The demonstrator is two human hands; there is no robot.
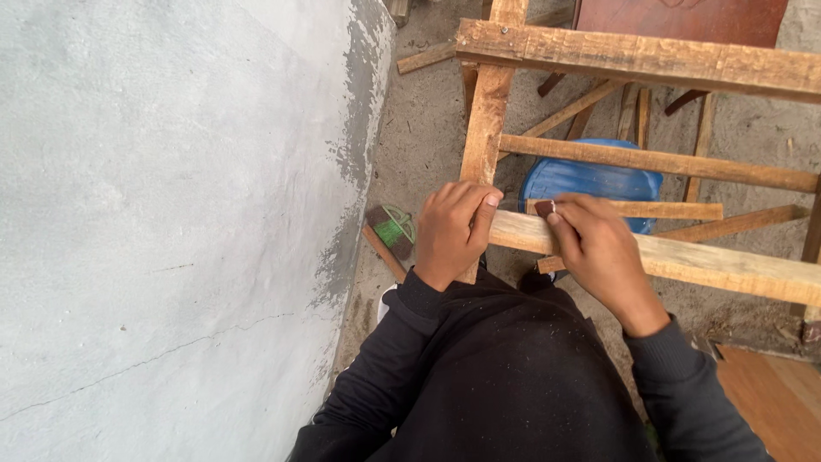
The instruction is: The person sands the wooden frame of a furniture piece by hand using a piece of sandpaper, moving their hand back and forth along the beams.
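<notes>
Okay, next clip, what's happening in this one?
A person in a dark sweater stands over a rough wooden frame beside a grey plastered wall. The left hand grips the frame where an upright meets the near rail. The right hand rests on that rail, its fingers pinching a small dark piece against the wood. A blue drum sits on the sandy ground below.
</notes>
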